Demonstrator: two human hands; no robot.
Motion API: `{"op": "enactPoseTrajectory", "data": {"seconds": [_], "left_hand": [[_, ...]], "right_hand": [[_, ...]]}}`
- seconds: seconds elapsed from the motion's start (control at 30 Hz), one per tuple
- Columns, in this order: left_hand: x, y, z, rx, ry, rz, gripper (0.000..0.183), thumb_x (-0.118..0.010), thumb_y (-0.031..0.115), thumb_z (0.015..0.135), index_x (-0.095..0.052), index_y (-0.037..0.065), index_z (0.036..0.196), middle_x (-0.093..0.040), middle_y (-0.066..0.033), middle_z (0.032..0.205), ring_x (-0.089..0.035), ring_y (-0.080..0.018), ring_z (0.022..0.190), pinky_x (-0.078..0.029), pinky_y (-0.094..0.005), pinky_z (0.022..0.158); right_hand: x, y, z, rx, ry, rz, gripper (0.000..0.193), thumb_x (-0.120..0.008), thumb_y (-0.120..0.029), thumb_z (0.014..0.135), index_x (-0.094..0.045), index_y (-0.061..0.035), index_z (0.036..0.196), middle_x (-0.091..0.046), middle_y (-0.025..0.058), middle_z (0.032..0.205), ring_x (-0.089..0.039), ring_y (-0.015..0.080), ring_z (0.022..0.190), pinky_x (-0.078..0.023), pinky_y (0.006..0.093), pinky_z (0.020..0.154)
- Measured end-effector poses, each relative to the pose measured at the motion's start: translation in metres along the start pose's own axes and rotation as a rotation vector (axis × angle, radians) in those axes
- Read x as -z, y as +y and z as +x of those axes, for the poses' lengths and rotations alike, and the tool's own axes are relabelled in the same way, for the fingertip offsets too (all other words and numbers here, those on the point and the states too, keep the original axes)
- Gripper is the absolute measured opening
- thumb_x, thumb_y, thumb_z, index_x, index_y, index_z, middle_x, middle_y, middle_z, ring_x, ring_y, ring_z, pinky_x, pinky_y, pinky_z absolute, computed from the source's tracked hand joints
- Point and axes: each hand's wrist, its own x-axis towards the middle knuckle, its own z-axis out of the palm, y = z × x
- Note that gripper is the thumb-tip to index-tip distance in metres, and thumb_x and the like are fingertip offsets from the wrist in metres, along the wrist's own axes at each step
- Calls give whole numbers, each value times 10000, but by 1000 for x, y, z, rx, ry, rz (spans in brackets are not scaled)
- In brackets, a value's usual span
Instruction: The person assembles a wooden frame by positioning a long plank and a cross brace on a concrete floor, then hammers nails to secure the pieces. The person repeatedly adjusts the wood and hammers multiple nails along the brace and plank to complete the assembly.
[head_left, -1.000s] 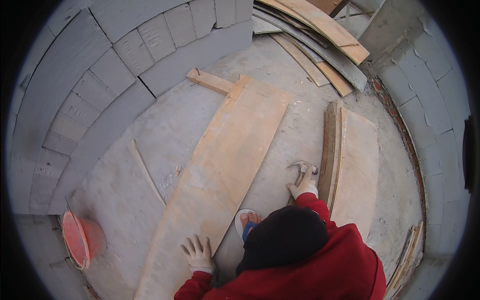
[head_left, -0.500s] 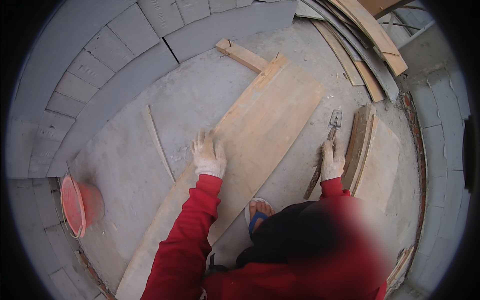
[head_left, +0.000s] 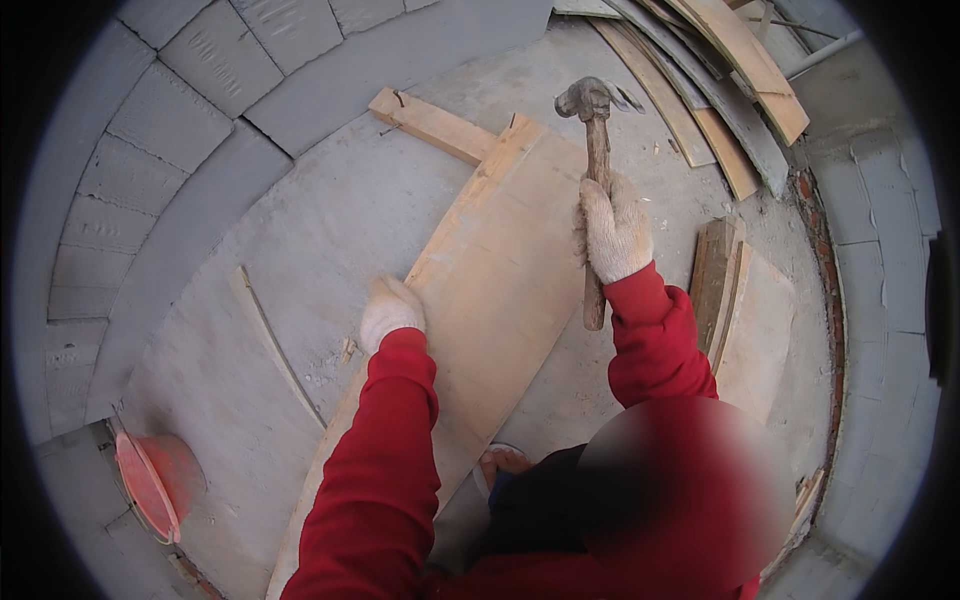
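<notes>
Gripping a hammer [head_left: 596, 180] by its wooden handle, the right hand [head_left: 614, 229] is lifting it in the upper middle of the frame. It is probably heavy at the head. The left hand [head_left: 391, 310] is pressing flat on the long stiff board [head_left: 490, 300].

We note pale tan wood on the long plank [head_left: 490, 290] mid-frame. Both hands, left hand [head_left: 392, 312] and right hand [head_left: 615, 230], wear off-white knit gloves; sleeves red. Hammer [head_left: 594, 170]: brown wooden handle, dull grey head. Floor [head_left: 300, 250] grey concrete. Orange-red bucket [head_left: 150, 480] lower left. Grey block wall [head_left: 120, 150] upper left.
</notes>
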Motion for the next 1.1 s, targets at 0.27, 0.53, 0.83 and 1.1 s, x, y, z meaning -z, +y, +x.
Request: {"op": "enactPoseTrajectory", "data": {"seconds": [0.27, 0.53, 0.83, 1.1], "left_hand": [[-4, 1, 11, -18, -147, 66, 456, -346, 374, 1023, -629, 39, 1149, -694, -289, 1103, -669, -470, 1051, -526, -547, 901], [7, 3, 8, 66, -155, 63, 488, -299, 401, 1049, -627, 54, 1152, -702, -272, 1101, -672, -462, 1050, -529, -543, 904], [-9, -17, 19, 34, -174, 105, 514, -266, 413, 1060, -608, 54, 1198, -715, -257, 1083, -680, -450, 1043, -525, -537, 917], [16, 6, 3, 16, -198, 37, 492, -293, 403, 1048, -608, 58, 1201, -710, -269, 1080, -683, -454, 1032, -526, -549, 907]], "right_hand": [[-39, 29, 123, -65, -123, -397, 449, -529, -392, 1003, -591, 40, 895, -595, 98, 618, -613, 229, 457, -508, 381, 463], [-15, -54, 101, 96, 80, -164, 429, -517, -397, 995, -586, 4, 860, -575, 101, 556, -601, 235, 439, -511, 389, 469], [-23, -31, 119, -169, -142, -257, 408, -546, -426, 1024, -565, -22, 969, -576, 62, 645, -593, 181, 466, -504, 352, 410], [-32, 20, 106, 64, 68, -384, 441, -517, -426, 1017, -595, 8, 1018, -619, 154, 655, -651, 280, 503, -539, 418, 513]]}}
